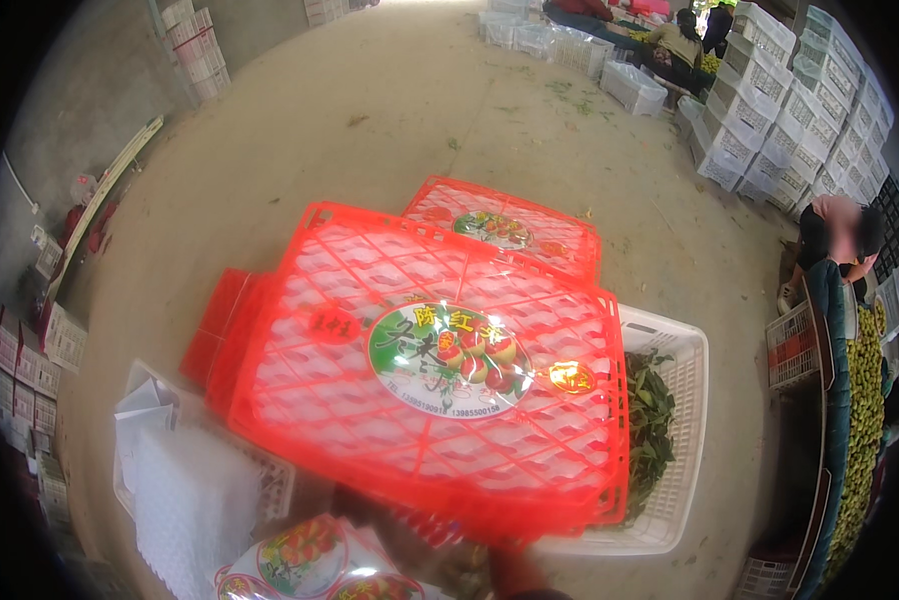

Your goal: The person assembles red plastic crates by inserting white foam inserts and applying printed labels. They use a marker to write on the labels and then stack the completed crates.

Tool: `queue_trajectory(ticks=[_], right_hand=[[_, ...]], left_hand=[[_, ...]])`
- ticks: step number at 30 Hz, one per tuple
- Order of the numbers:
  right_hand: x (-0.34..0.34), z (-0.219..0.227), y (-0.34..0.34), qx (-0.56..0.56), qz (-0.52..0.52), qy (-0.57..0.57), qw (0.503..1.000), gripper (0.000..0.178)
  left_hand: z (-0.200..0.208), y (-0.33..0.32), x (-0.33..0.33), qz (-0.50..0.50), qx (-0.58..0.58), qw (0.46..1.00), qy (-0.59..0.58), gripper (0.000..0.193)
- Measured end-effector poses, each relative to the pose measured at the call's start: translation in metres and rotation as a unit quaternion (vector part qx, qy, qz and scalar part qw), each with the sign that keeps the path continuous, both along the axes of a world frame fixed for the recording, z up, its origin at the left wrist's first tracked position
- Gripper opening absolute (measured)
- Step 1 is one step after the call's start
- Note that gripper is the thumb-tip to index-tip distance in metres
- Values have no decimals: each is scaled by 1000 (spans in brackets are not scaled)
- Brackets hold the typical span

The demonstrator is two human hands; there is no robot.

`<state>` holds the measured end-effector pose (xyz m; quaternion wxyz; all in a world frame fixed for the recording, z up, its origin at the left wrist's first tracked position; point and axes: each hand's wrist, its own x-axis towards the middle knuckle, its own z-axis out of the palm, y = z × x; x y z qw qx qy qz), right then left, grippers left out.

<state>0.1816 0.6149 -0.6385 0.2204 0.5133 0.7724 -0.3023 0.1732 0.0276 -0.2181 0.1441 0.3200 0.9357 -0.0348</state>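
A red plastic crate (pixel 300 440) with a lattice lid fills the middle, close to me. White padding shows through the lattice, and an oval green-and-white fruit label (pixel 452 360) sits on top. Its near edge is smeared by motion. Below that edge a blurred part of my right hand (pixel 518 568) appears near the bottom of the picture. The crate hides its fingers, so whether it grips the crate does not show. My left hand is out of sight. Printed packaging sheets (pixel 310 565) with fruit pictures lie just below the crate.
Behind stands another red crate (pixel 570 243); a red box (pixel 215 325) is left. A white crate (pixel 692 440) holds green leaves (pixel 650 420). White foam sheets (pixel 195 500) cover a white basket (pixel 125 465). Stacked white crates (pixel 770 110), a person (pixel 835 235) and green fruit (pixel 863 420) occupy the right.
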Motion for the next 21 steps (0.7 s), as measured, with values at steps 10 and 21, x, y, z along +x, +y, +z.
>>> queue_trajectory(ticks=[10,21], right_hand=[[-1,-3,-2,3,-4,2,1000,40],[-5,-9,-8,-3,2,5,1000,37]], left_hand=[[12,21,-7,0,33,999,-17,22],[24,30,-2,25,-5,998,-56,24]])
